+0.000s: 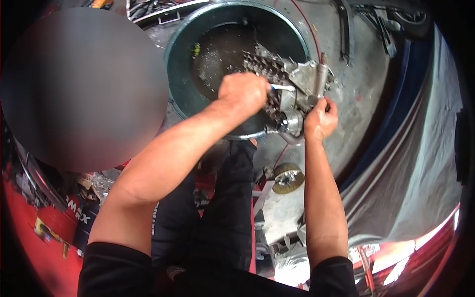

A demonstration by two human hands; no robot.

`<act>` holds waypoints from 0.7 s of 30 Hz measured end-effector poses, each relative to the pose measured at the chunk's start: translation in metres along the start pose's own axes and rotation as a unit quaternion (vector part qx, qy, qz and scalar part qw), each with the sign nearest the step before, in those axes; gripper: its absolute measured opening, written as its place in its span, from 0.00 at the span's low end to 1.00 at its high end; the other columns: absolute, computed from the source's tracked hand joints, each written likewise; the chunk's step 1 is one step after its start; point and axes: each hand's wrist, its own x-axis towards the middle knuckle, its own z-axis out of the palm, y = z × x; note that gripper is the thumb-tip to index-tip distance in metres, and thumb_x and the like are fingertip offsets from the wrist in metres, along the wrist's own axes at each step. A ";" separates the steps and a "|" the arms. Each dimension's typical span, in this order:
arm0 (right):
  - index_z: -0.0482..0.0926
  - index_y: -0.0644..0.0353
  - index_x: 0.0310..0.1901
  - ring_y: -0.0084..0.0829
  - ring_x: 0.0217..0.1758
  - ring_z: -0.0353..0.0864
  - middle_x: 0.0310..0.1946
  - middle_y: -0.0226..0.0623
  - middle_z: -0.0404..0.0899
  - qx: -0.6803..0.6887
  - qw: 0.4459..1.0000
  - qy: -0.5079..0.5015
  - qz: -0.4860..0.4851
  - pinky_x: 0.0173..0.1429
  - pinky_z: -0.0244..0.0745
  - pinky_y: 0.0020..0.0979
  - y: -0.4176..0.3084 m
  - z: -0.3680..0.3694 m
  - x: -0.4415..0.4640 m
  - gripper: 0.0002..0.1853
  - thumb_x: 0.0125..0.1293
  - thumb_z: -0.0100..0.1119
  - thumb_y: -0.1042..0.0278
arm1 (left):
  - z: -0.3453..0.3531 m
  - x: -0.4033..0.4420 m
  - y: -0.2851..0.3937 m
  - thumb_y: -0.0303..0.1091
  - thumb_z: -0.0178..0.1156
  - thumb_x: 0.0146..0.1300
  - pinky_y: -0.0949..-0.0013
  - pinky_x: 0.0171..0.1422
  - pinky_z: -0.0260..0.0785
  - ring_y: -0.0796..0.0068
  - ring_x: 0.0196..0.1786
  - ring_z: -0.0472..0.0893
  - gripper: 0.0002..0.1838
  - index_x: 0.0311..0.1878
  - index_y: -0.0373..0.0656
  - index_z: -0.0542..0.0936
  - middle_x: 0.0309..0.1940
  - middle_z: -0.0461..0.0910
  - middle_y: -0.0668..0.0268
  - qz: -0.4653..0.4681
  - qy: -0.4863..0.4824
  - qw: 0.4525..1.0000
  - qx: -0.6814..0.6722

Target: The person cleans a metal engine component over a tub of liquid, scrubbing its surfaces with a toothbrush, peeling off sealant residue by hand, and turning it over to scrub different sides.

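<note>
The right hand (321,120) grips the near end of a metal engine casting (303,78); the left hand (242,92) clenches a white-and-blue brush (283,87) over it. Probably heavy, rigid and slick, the casting overhangs the tub (179,59); its thick tube (320,79) should hold best.

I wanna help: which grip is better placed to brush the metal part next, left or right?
Probably the left grip: it holds the brush, white end over the part. The right grip holds the part's side.

The irregular grey metal part (304,76) looks rough, the round green plastic-looking tub (178,67) smooth, the grey cloth sheet (410,183) creased.
</note>
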 end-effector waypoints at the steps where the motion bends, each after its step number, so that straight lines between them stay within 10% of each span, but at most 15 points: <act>1: 0.85 0.62 0.45 0.48 0.46 0.85 0.41 0.50 0.85 -0.013 1.000 -0.007 0.015 0.53 0.75 0.40 -0.006 -0.003 -0.002 0.20 0.61 0.56 0.55 | 0.006 -0.005 0.001 0.42 0.54 0.69 0.48 0.45 0.76 0.48 0.40 0.85 0.15 0.39 0.43 0.85 0.33 0.84 0.49 -0.013 0.022 1.000 -0.013; 5: 0.85 0.60 0.46 0.48 0.44 0.85 0.40 0.51 0.85 -0.015 1.000 -0.005 0.022 0.51 0.76 0.41 -0.009 -0.005 -0.006 0.19 0.61 0.56 0.55 | 0.043 -0.040 0.003 0.46 0.54 0.69 0.47 0.43 0.74 0.46 0.41 0.83 0.18 0.36 0.40 0.82 0.33 0.83 0.48 -0.014 -0.059 0.998 -0.035; 10: 0.83 0.59 0.45 0.50 0.45 0.83 0.44 0.47 0.84 -0.017 1.000 -0.025 0.005 0.52 0.75 0.44 -0.005 -0.005 -0.006 0.18 0.63 0.55 0.56 | 0.065 -0.073 0.017 0.44 0.53 0.73 0.52 0.33 0.65 0.50 0.25 0.75 0.20 0.30 0.37 0.75 0.22 0.76 0.52 -0.243 0.186 0.919 -0.249; 15: 0.80 0.59 0.47 0.51 0.48 0.81 0.47 0.47 0.81 -0.031 0.998 -0.060 -0.019 0.53 0.73 0.46 -0.009 -0.011 0.000 0.17 0.64 0.53 0.57 | 0.098 -0.039 0.065 0.36 0.53 0.73 0.50 0.48 0.63 0.47 0.42 0.72 0.13 0.35 0.35 0.72 0.34 0.73 0.52 -0.211 0.412 0.832 -0.305; 21: 0.76 0.62 0.52 0.52 0.56 0.74 0.53 0.49 0.75 0.022 0.988 -0.140 -0.064 0.61 0.66 0.48 0.009 -0.005 0.012 0.19 0.64 0.53 0.59 | 0.118 0.018 0.110 0.37 0.53 0.72 0.49 0.45 0.66 0.45 0.40 0.75 0.12 0.36 0.38 0.73 0.32 0.75 0.51 -0.305 0.541 0.742 -0.253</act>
